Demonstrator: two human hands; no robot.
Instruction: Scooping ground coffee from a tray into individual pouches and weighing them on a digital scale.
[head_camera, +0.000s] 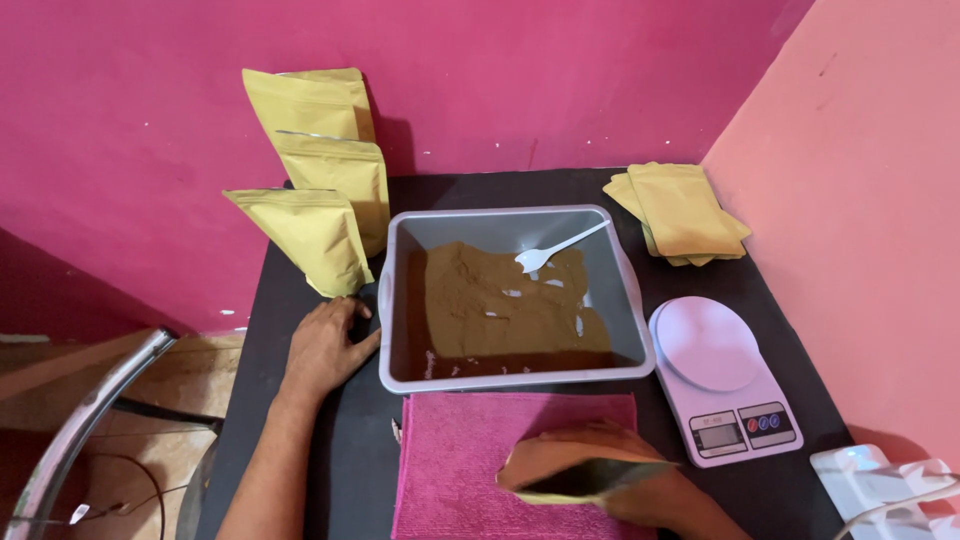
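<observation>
My left hand (325, 345) rests flat on the black table, touching the left wall of a grey plastic tub (630, 285). The tub holds brown powder (500, 305) and a white plastic spoon (555, 250) lying on it. My right hand (640, 490) holds an open yellow-brown stand-up pouch (575, 470) over a pink cloth (470, 460) at the table's front edge, its mouth gaping toward me.
Three filled pouches (320, 200) stand against the magenta wall at the back left. A stack of flat empty pouches (680, 212) lies at the back right. A white kitchen scale (715, 375) sits right of the tub. A metal chair frame (90, 410) is at left.
</observation>
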